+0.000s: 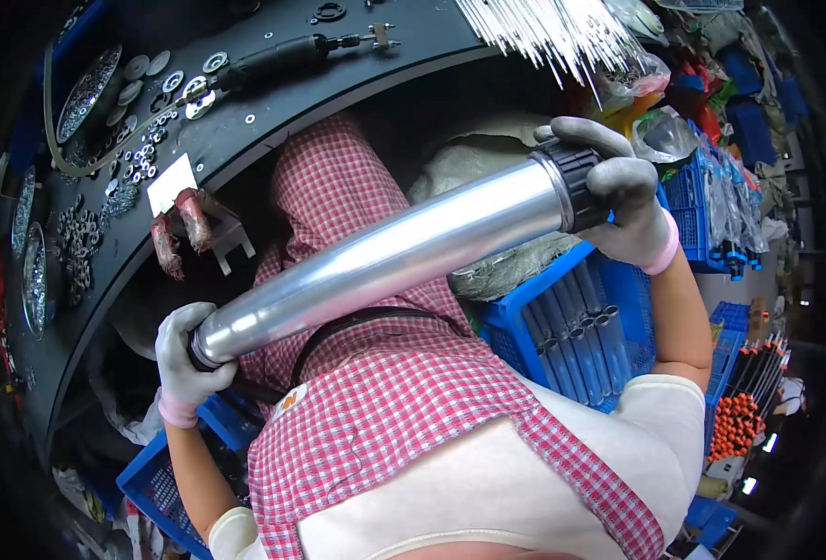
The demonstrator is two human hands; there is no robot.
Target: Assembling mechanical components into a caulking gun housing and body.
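It's a workshop: on the dark surface lie a black tool, small rings and thin rods; near it, clear tubes fill a basket.

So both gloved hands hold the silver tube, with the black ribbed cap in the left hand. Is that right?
Not quite: the head view shows the black ribbed cap in the right hand, not the left hand. Both gloved hands do hold the silver tube.

Glare on tube; blackened corners
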